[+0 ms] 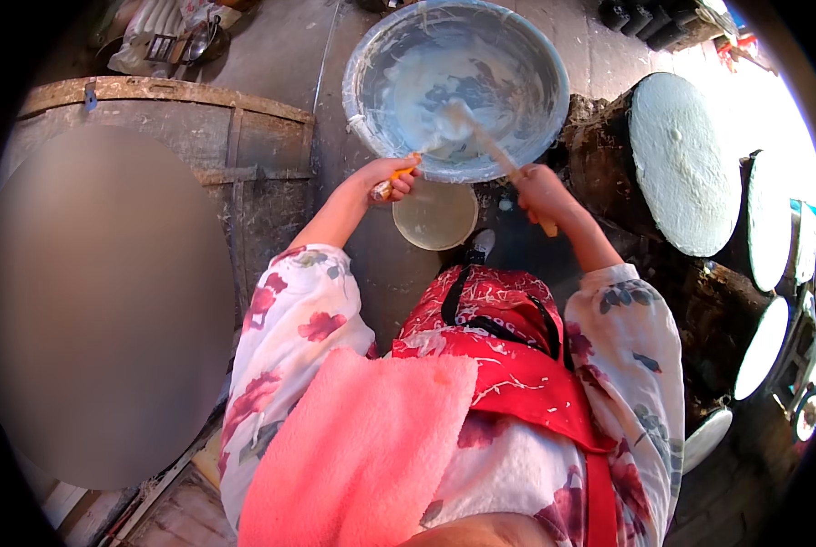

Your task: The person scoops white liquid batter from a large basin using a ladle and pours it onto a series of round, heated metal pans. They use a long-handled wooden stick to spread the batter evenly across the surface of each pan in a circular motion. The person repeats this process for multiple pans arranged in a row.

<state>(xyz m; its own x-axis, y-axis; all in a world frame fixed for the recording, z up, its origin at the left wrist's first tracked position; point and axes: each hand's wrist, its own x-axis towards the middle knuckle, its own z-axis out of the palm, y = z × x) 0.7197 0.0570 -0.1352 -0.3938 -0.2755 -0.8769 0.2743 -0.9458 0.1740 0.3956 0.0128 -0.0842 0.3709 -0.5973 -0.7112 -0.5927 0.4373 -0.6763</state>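
A large round basin (357, 82), smeared with whitish paste, stands in front of me at the top centre. My left hand (396, 179) grips the orange handle (405, 174) of a tool at the basin's near rim; the tool's pale far end points into the basin. A wooden-handled tool (495, 147) is in my right hand (543, 195), at the near right of the rim. Its blurred, paste-coated head reaches into the middle of the basin, near the end of the other tool. Just below the basin is a smaller round container or lid (437, 217), partly under the rim.
Several dark drums or logs with white-coated round ends (685, 164) lie along the right. At the left stands a worn wooden panel or crate (271, 143), beside a blurred oval area. Bags and a metal pan (199, 46) lie at the upper left.
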